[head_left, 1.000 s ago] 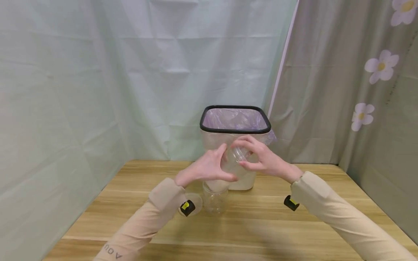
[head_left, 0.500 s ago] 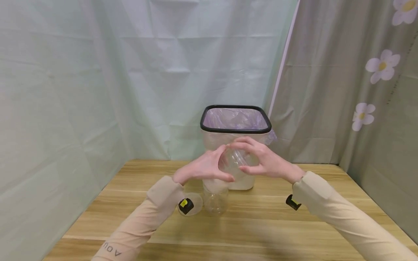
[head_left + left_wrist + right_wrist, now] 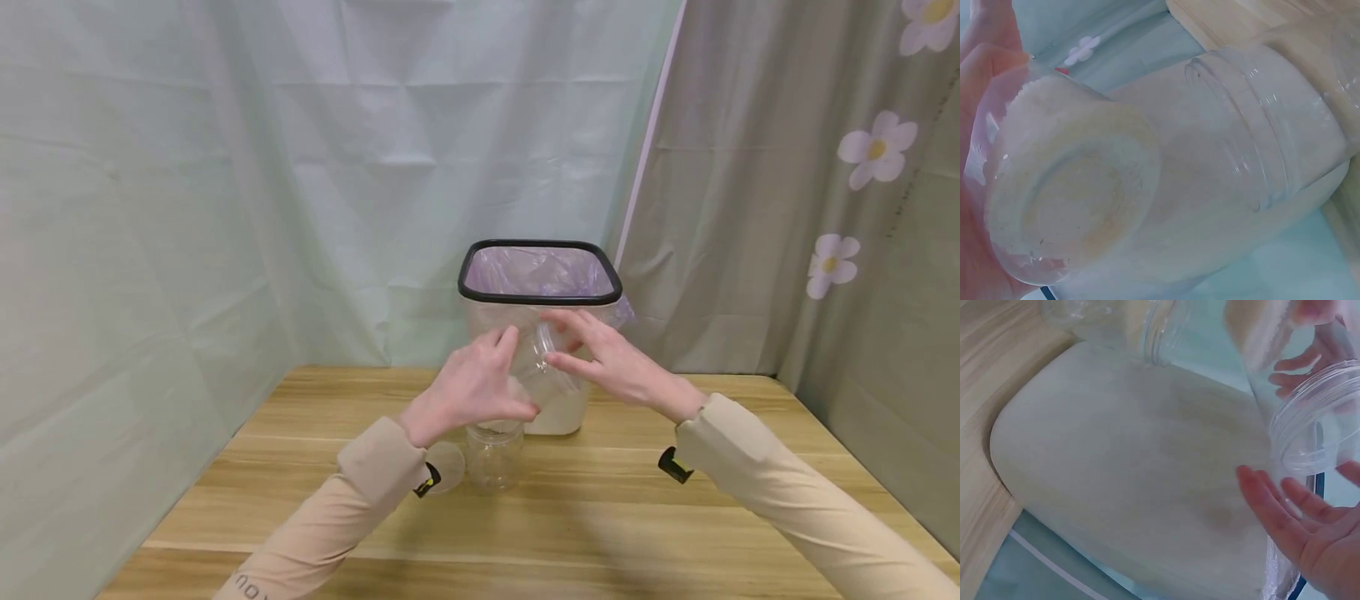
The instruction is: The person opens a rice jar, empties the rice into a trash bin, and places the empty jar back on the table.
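Left wrist: jar [image 3: 1072, 184] in fingers [image 3: 988, 62]

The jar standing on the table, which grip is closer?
Left. In the head view, the left grip, around a tilted jar, is just above the standing jar; the right grip is farther, up and right.

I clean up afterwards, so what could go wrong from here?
The tilted jar looks uncovered, so its pale contents might spill. Only the left hand clearly grips it; the right hand is open near the mouth, so a slip might not be caught. The standing jar close by could get knocked.
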The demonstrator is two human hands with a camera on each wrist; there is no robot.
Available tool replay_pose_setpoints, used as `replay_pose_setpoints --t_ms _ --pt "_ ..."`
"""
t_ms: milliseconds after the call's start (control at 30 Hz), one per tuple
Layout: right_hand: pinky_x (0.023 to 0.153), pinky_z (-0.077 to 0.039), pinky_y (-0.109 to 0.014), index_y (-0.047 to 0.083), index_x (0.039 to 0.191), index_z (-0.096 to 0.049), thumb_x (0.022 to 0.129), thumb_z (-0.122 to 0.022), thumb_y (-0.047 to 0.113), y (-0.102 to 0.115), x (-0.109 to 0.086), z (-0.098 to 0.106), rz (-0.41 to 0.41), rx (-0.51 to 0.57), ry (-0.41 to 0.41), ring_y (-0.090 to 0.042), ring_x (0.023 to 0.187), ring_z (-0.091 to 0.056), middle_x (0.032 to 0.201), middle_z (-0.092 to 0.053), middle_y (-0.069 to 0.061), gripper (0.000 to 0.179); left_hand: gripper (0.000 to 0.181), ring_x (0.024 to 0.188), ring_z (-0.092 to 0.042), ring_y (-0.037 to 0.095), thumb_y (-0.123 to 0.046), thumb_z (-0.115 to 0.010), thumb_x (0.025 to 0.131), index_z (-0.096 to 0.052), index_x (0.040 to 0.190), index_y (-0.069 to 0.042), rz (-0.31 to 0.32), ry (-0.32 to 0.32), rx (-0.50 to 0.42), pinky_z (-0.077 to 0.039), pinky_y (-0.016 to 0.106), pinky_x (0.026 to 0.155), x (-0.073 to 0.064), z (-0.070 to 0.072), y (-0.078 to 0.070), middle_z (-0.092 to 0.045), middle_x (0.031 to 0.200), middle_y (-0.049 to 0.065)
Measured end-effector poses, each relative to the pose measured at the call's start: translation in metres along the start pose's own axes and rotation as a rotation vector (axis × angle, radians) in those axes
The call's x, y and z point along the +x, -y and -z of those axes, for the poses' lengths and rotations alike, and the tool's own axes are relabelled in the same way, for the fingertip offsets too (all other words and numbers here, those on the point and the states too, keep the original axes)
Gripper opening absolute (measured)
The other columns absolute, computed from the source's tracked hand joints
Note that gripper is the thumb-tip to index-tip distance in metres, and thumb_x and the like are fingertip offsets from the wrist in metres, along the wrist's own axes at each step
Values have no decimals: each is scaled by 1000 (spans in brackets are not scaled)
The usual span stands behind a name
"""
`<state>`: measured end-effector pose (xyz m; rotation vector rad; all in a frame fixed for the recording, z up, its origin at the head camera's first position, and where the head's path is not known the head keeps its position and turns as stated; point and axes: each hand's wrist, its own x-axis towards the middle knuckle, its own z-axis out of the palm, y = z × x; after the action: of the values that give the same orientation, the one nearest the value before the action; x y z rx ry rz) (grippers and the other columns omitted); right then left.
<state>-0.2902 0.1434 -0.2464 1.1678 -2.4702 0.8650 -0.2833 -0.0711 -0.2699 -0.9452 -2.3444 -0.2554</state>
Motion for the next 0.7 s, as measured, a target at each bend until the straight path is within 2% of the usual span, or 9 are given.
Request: replay_pose_setpoints --t_ms 100,233,467,700 --pt "66 -47 -39 13 135 -37 90 -49 43 1 1 -2 -64 45 26 -21 88 -54 117 -47 -10 55 66 60 -41 13 -53 -70 53 -39 90 -7 -9 -22 23 -39 23 45 0 0 -1 -39 73 0" --pt "49 -49 -33 17 135 -36 91 -48 41 3 2 -3 -165 152 52 -22 79 -55 103 -51 -10 51 66 60 -41 15 -52 -70 53 -39 89 -7 -25 -48 54 -39 25 46 -1 -1 -1 -38 73 1" --pt "48 -50 -36 17 134 -34 93 -44 43 7 3 -5 -295 274 114 -30 79 -48 94 -49 -14 50 69 62 -45 19 -52 -70 50 -43 92 -4 -73 -109 118 -41 28 47 -1 -3 -2 -42 76 5" --pt "48 -49 -37 16 133 -34 93 -46 42 8 5 -6 -305 278 127 -28 73 -53 96 -52 -13 49 69 62 -45 18 -52 -70 51 -43 92 -5 -66 -116 134 -40 28 47 -1 -3 -4 -41 76 4"
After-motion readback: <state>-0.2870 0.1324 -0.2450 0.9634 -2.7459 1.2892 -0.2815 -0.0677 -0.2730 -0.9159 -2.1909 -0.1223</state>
